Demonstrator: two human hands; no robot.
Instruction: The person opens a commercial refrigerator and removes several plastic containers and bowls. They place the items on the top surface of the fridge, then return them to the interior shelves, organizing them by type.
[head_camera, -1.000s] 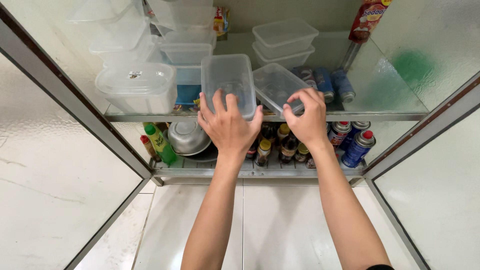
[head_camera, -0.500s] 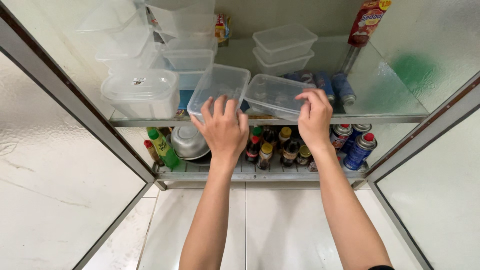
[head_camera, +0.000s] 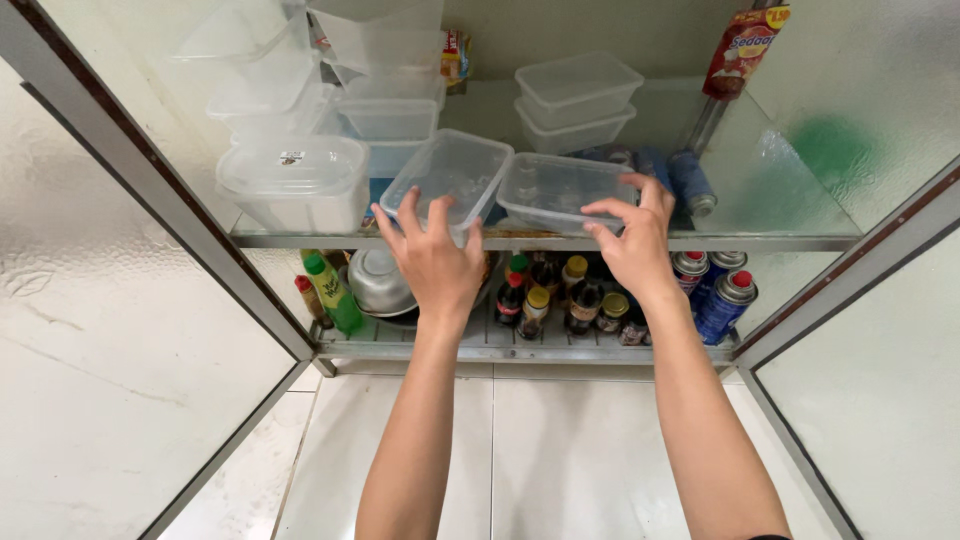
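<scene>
Two clear plastic food boxes lie side by side at the front of a glass shelf (head_camera: 760, 215) in an open cabinet. My left hand (head_camera: 432, 258) has its fingers spread on the near edge of the left box (head_camera: 450, 175). The right box (head_camera: 560, 190) is gripped at its near right corner by my right hand (head_camera: 632, 240), thumb under the rim and fingers over it. Both boxes look empty.
More clear tubs (head_camera: 295, 180) and lidded boxes (head_camera: 578, 98) are stacked at the shelf's back and left. Cans (head_camera: 688, 182) lie at the right, a red packet (head_camera: 745, 45) hangs above. Below are several sauce bottles (head_camera: 545, 295), a steel bowl (head_camera: 378, 282), gas canisters (head_camera: 722, 300). Frosted doors stand open.
Both boxes were tilted up on end in my hands a second ago; they have come down flat onto the shelf, and my hands have moved lower and nearer with them.
</scene>
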